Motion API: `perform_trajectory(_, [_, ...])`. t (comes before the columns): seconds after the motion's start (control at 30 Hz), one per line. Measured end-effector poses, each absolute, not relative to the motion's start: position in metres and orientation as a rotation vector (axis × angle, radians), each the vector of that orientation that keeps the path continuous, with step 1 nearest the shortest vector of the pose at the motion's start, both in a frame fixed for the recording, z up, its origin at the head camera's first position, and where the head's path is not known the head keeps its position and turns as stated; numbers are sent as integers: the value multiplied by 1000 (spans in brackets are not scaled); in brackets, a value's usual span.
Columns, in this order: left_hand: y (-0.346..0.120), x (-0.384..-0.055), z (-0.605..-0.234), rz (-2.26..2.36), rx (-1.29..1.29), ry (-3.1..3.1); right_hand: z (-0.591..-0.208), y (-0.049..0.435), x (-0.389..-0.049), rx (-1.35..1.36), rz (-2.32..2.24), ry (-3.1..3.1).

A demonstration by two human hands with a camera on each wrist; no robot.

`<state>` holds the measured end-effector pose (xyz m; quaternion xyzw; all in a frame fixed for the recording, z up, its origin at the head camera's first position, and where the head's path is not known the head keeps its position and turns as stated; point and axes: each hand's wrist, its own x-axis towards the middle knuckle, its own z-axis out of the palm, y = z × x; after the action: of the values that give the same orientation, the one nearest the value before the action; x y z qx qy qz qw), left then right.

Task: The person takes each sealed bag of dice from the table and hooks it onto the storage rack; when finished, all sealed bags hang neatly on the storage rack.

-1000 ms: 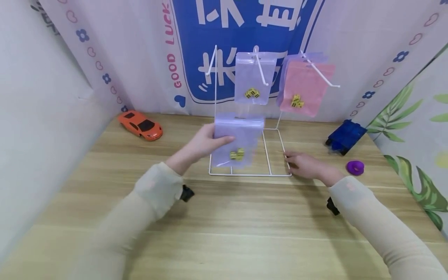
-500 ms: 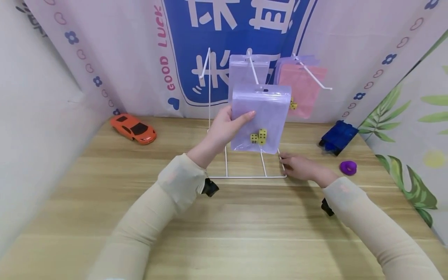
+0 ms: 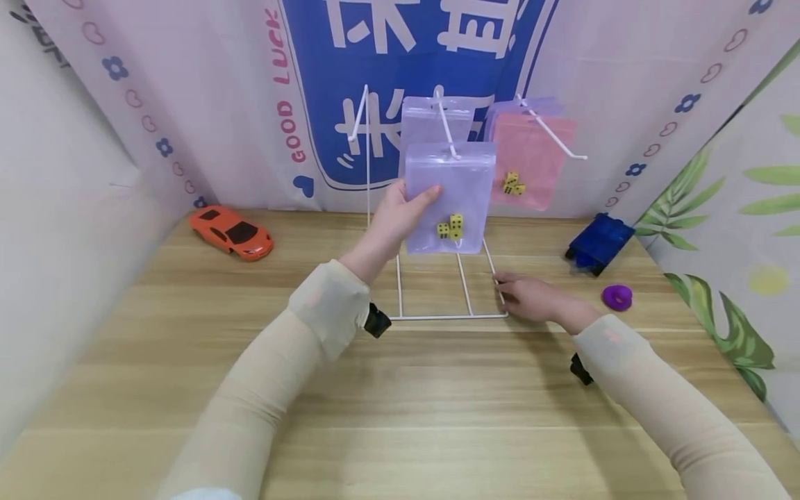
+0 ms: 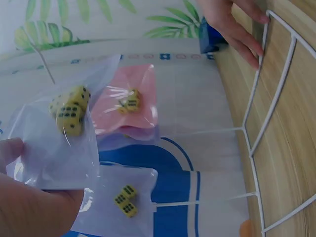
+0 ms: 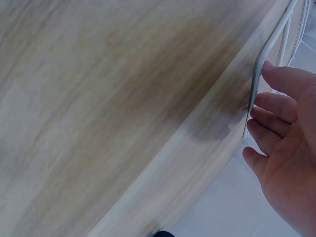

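Note:
My left hand (image 3: 400, 215) grips a translucent purple zip bag (image 3: 431, 187) by its left side, thumb across the front. Yellow dice (image 3: 456, 226) lie low in the bag. Its top edge is at the front end of the middle hook, whose white tip (image 3: 455, 157) shows in front of the bag. Another purple bag (image 3: 412, 114) hangs farther back on that hook. My right hand (image 3: 534, 297) touches the right side of the white wire rack's base (image 3: 450, 317); in the right wrist view its fingers (image 5: 269, 116) lie loosely along the wire, not closed round it.
A pink bag (image 3: 537, 153) with dice hangs before purple ones on the right hook; the left hook (image 3: 358, 114) is bare. An orange toy car (image 3: 231, 232) lies left. A blue object (image 3: 600, 243) and a purple ring-like piece (image 3: 617, 297) lie right. A printed curtain (image 3: 231, 104) hangs behind.
My left hand has raised the purple bag from low over the rack's base to the middle hook, whose tip now shows in front of it. My right hand stays at the base.

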<state>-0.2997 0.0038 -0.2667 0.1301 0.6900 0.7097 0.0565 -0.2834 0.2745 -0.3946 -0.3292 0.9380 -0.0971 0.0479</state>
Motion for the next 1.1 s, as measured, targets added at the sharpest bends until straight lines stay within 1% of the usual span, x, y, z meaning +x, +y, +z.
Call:
perform_trajectory(0.27, [7,-331,-267,2147,326,2238,-397,273,-279,-1006,-297,2868])
perform_trajectory(0.57, [8,-356,-262,2124,260,2278,-397,271,-279,-1008,-292,2884])
perform_trajectory(0.77, [6,-369,-263,2105,225,2289,-400,270,-281,-1027,-280,2889])
perform_trajectory(1.1, [3,-377,-270,2093,244,2269,-408,267,-278,-1021,-313,2868])
